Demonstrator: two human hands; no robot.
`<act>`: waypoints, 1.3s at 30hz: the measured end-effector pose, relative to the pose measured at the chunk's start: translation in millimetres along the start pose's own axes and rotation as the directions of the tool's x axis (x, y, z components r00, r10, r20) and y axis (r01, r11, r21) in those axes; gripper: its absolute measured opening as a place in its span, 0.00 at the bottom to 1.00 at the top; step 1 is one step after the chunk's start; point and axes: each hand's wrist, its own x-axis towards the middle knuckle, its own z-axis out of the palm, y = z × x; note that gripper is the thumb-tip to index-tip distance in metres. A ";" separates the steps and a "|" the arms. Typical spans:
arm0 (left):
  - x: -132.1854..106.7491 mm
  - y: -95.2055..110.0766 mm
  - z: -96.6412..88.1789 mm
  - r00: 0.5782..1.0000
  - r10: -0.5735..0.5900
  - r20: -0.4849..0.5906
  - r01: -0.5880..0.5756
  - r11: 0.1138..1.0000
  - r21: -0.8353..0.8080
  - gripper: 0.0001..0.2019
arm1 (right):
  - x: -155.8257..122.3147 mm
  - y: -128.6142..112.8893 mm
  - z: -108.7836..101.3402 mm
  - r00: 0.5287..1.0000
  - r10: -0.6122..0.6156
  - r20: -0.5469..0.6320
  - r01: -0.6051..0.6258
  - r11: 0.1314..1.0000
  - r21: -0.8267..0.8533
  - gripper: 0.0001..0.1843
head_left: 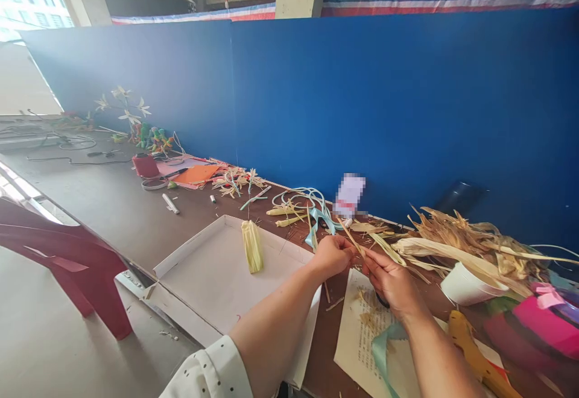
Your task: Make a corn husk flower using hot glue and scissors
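Tan strip (350,234), in fingertips of left hand (333,257), right hand (392,280).

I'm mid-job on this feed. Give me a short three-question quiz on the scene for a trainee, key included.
1. True or false: the left hand rests on the orange paper.
2. What colour is the husk-like piece at the far side of the open white box?
3. In the picture, the white cup is: A) left of the box; B) right of the box; C) inside the box.

Key:
1. False; it holds a thin tan strip together with the right hand.
2. Pale yellow-green.
3. B.
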 end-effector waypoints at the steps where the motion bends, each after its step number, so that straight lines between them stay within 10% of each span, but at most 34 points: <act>1: 0.6 -1.1 -0.6 1.000 0.008 -0.021 -0.007 0.999 0.047 0.04 | 2.4 1.3 0.2 0.999 -0.020 -0.031 0.018 0.998 -0.064 0.26; 7: 2.1 -2.8 0.7 0.999 -0.008 -0.036 0.011 0.997 0.074 0.04 | 12.0 8.4 -15.7 0.953 -0.152 -0.262 0.063 0.946 -0.318 0.22; 19: 0.2 7.7 -6.1 0.975 -0.179 0.129 0.218 0.873 -0.436 0.03 | 8.6 9.5 -15.2 0.945 0.021 -0.325 0.053 0.975 0.216 0.24; 26: 0.6 -3.7 9.9 0.995 0.093 -0.024 -0.095 0.989 -0.110 0.07 | -0.5 -13.4 -9.7 0.980 0.180 -0.081 -0.135 0.909 0.394 0.22; 32: -11.8 -2.3 8.0 0.856 0.518 -0.007 -0.487 0.809 0.328 0.08 | -0.3 -12.3 -4.5 0.985 0.165 -0.059 -0.119 0.876 0.468 0.14; 39: -8.7 0.6 8.2 0.917 0.398 -0.007 -0.395 0.912 0.109 0.11 | -3.1 -16.5 -6.7 0.988 0.080 -0.131 -0.027 0.933 0.360 0.14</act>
